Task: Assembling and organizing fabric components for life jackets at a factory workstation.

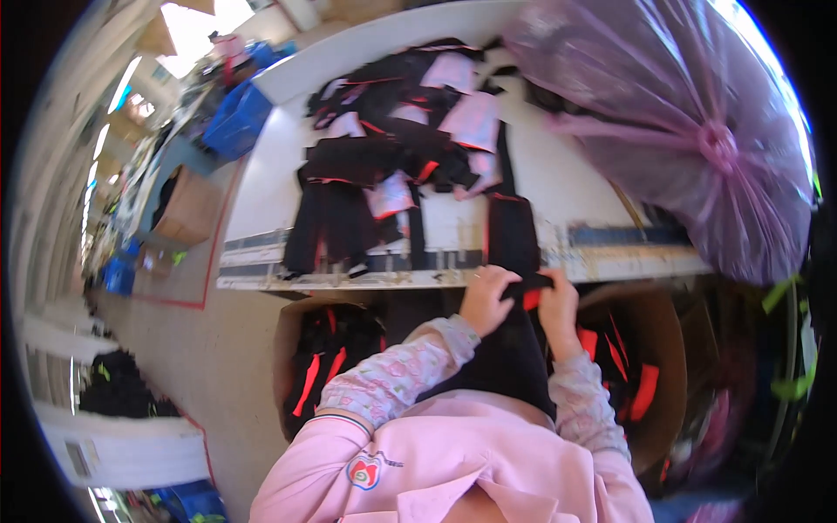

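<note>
My left hand (486, 299) and my right hand (558, 301) meet at the near edge of the white table (558, 174). Both pinch the same black fabric strip (513, 235), which has a red patch between my fingers. The strip runs from the table top over the edge and down toward my lap. A heap of black fabric pieces with red trim and pink paper tags (392, 131) lies spread across the table beyond my hands.
A large tied purple plastic bag (680, 113) fills the table's right side. Below the table edge stand two cardboard boxes (296, 349) (667, 366) holding black and red pieces. Blue crates (235, 118) and a brown box (187, 209) stand on the floor to the left.
</note>
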Tool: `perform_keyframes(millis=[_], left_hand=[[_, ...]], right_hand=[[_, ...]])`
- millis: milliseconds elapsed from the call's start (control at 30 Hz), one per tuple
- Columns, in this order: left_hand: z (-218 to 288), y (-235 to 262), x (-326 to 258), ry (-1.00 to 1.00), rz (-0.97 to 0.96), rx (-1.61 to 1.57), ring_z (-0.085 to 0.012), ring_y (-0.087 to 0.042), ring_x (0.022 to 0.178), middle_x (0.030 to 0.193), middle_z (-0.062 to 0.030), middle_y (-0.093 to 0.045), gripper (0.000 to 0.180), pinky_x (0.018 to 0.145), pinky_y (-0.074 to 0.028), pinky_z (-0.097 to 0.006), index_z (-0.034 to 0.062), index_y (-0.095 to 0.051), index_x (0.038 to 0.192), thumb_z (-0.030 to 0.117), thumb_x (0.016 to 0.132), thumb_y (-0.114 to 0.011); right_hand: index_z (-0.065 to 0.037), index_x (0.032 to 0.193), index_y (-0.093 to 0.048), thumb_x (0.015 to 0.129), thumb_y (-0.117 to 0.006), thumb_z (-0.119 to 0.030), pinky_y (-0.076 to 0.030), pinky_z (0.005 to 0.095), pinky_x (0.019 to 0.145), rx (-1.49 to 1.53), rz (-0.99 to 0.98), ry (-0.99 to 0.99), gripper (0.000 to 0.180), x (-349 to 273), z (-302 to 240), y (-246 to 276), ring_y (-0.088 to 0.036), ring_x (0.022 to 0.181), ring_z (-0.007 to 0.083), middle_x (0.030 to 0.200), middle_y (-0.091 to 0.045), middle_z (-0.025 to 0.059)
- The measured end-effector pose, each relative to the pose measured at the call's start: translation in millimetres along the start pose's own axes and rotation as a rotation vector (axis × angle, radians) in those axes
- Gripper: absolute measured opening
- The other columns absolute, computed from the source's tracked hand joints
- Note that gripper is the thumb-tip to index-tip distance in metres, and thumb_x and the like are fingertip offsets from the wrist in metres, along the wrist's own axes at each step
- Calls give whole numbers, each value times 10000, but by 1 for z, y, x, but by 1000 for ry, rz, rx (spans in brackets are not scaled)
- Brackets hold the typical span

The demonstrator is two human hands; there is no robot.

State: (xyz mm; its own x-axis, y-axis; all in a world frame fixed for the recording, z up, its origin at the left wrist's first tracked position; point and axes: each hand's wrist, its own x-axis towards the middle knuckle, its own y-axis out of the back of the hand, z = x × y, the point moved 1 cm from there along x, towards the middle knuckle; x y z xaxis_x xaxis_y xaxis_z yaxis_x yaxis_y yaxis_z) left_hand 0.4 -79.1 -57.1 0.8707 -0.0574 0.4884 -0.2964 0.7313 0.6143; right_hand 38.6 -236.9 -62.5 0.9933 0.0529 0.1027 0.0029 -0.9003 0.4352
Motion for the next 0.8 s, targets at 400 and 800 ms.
perform_keyframes(millis=[400,800], left_hand=[[-6,21,1,538,138,-859,-204,-606,945,1005,-92,-634,355,908,-440,-292,14,-553,1177,-3,825,-520],[11,21,4,718,-209,-1716,-245,-614,930,971,-140,-635,218,875,-467,-409,-24,-613,964,63,785,-525]], right_hand=[[-27,861,-544,863,-530,33,-443,229,738,693,-140,-8,61,7,-20,-5,-530,786,90,848,-570,21],[-5,858,-570,840,-469,64,-451,232,700,594,55,111,123,-5,-43,14,-540,761,104,878,-617,60]])
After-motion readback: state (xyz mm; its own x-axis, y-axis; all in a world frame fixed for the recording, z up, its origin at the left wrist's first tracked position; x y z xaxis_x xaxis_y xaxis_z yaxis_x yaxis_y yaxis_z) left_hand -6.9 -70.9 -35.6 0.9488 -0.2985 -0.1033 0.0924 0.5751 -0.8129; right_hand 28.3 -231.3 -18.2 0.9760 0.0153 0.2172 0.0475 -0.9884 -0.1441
